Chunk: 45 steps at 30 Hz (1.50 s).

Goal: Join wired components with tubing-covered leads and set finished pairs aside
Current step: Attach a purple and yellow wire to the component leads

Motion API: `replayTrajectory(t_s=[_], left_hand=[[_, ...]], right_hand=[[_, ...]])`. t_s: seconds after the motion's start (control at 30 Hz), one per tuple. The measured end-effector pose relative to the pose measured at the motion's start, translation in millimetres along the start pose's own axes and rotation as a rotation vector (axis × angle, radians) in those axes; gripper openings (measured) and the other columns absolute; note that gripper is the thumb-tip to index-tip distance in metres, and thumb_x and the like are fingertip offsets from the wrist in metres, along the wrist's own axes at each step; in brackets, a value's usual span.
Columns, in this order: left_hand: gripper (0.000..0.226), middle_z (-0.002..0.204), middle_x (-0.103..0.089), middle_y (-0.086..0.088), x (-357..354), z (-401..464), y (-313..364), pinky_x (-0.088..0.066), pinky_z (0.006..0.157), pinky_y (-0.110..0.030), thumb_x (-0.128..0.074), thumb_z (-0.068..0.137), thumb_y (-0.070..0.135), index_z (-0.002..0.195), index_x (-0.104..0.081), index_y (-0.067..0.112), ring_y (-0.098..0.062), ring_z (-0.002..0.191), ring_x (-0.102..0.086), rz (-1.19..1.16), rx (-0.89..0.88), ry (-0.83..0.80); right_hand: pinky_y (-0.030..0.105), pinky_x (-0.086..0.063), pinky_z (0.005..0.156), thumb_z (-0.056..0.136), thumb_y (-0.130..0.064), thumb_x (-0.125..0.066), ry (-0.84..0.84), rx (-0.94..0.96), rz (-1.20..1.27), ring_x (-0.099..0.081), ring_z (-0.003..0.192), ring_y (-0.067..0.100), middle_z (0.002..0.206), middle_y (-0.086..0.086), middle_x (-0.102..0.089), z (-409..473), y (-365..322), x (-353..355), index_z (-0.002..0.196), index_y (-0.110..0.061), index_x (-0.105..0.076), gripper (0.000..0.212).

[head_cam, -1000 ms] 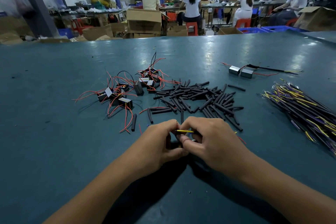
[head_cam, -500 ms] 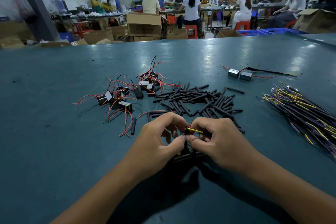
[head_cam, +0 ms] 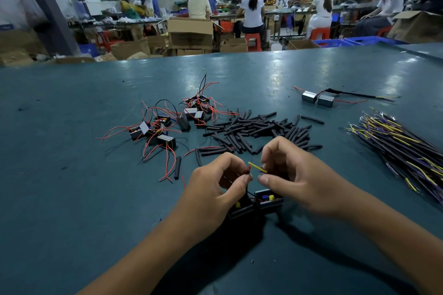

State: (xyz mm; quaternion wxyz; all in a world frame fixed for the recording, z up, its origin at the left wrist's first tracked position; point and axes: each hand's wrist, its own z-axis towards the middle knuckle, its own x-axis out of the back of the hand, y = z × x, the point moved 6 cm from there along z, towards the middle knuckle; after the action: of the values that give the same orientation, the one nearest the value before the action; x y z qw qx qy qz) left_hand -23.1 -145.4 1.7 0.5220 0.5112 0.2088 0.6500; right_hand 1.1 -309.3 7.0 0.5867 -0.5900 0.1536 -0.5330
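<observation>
Two hands close together over the near part of the teal table (head_cam: 72,199); left hand (head_cam: 211,191) pinches a red wire end (head_cam: 247,170) between thumb and fingers; right hand (head_cam: 294,179) pinches a yellow lead (head_cam: 257,167), whose tip points toward the red end, the two nearly meeting. Just below the hands, two black box components (head_cam: 255,202) sit side by side on the table, touching. Beyond the hands, a loose pile of black tubing pieces (head_cam: 259,127); left of it, a scatter of wired components (head_cam: 167,122) with red and black wires; at far right, a bundle of yellow and purple leads (head_cam: 402,148); a finished pair (head_cam: 317,98) lies well apart at back right; people seated at benches in the background, blurred.
</observation>
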Motion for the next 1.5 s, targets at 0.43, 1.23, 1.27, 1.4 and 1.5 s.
replayTrajectory(t_s=[0.43,1.23,1.27,1.4,1.5], left_hand=[[0.008,0.083,-0.071,0.005,0,-1,-1,-0.056,0.073,-0.047,-0.067,0.094,0.013,0.091,-0.062,0.018,-0.018,0.075,-0.067,-0.028,0.049,-0.008],[0.007,0.077,-0.073,0.003,3,-2,-4,-0.062,0.065,-0.036,-0.074,0.088,0.02,0.087,-0.068,0.023,-0.009,0.069,-0.073,-0.048,-0.039,0.081],[0.007,0.078,-0.073,0.002,2,-2,-5,-0.062,0.066,-0.039,-0.074,0.088,0.021,0.088,-0.067,0.023,-0.01,0.069,-0.074,-0.055,-0.04,0.082],[0.008,0.077,-0.072,0.002,1,-1,-7,-0.062,0.066,-0.044,-0.074,0.089,0.02,0.089,-0.067,0.023,-0.01,0.07,-0.073,-0.033,-0.055,0.093],[0.006,0.077,-0.071,0.003,0,-1,-6,-0.062,0.065,-0.042,-0.073,0.089,0.022,0.089,-0.067,0.025,-0.012,0.07,-0.073,-0.031,-0.069,0.096]], right_hand=[[0.012,-0.047,0.056,0.091,-0.028,-0.065,0.159,0.127,0.006,-0.065,0.063,0.009,0.082,0.001,-0.075,-3,-21,16,0.094,-0.023,-0.069,0.006],[0.052,-0.054,0.063,0.1,-0.015,-0.055,0.09,-0.035,-0.272,-0.059,0.063,0.032,0.089,-0.017,-0.074,-7,-22,4,0.1,-0.041,-0.056,0.026],[0.05,-0.054,0.061,0.101,-0.015,-0.054,0.086,-0.051,-0.236,-0.058,0.062,0.032,0.09,-0.015,-0.074,-7,-20,3,0.099,-0.042,-0.055,0.028],[0.028,-0.04,0.05,0.102,-0.013,-0.051,0.06,-0.126,-0.04,-0.046,0.054,0.015,0.087,-0.005,-0.073,-6,-12,-4,0.095,-0.042,-0.056,0.031],[0.022,-0.035,0.045,0.095,-0.016,-0.056,0.089,-0.194,0.171,-0.042,0.052,0.013,0.077,-0.001,-0.069,-6,-9,-10,0.094,-0.032,-0.061,0.016]])
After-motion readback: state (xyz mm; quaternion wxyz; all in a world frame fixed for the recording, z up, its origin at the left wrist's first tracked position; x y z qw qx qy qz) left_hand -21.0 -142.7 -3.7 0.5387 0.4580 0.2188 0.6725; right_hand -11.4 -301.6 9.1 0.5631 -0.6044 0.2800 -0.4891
